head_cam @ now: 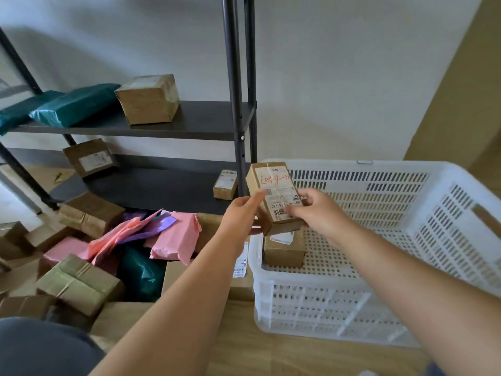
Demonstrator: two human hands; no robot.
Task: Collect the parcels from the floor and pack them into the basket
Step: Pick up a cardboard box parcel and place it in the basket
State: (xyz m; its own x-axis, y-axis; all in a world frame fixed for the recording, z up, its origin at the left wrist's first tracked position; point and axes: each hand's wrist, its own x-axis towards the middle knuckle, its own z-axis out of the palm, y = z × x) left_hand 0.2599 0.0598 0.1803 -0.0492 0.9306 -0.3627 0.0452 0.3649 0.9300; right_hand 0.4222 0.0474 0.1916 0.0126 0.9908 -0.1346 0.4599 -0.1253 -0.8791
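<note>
I am gripping the labelled box (274, 191) by its long sides, left hand (240, 213) and right hand (315, 210), holding it nearly upright just above the basket (406, 166), at its left end.

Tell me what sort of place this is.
Probably a small parcel storage or sorting room: cardboard boxes and mailer bags heaped on the floor, a dark metal shelf rack holding more, and a white basket.

The white label (279, 187) on the small cardboard box (254, 180) bears red handwriting, roughly "L001-b-1"; a printed line, upside down, reads about "091-091 L16 230"; the floor parcel's label (241, 260) is too small to read.
</note>
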